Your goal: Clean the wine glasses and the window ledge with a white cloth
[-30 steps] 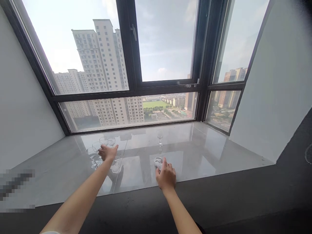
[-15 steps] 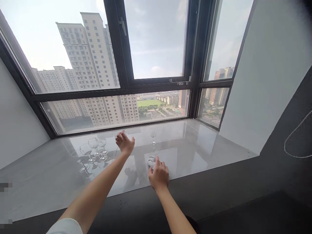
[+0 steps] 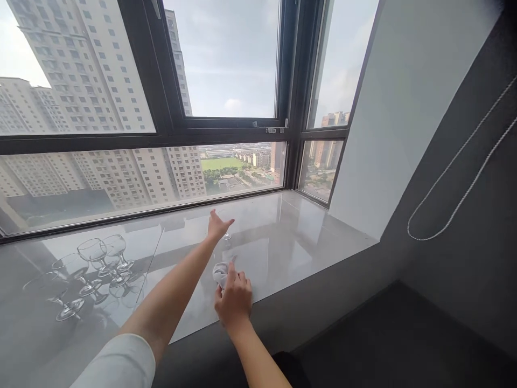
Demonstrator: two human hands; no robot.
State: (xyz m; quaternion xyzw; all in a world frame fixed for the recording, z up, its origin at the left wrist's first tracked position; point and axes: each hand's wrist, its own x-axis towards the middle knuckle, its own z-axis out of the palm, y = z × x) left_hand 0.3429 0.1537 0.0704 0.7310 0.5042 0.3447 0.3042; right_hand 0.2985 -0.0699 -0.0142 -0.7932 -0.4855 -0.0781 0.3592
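My left hand [image 3: 218, 224] is stretched out over the sill, thumb and fingers apart. It is right beside a stemmed glass [image 3: 227, 236] standing alone; the hand hides much of its bowl, and whether they touch I cannot tell. Nearer the front edge, my right hand [image 3: 234, 296] is closed on a bunched white-grey cloth [image 3: 220, 274], low over the sill. Several clear stemmed glasses [image 3: 92, 250] stand upright in a cluster to the left, their reflections showing in the glossy surface.
The glossy grey window sill [image 3: 311, 253] ends in a front edge that drops to a dark floor. Behind it rises the dark window frame [image 3: 161, 141]. A white wall [image 3: 371, 140] bounds the right, where a beaded blind cord [image 3: 456, 207] hangs in a loop.
My view has turned to the right. My left hand has moved over the sill to the lone glass, while my right hand keeps hold of the cloth.
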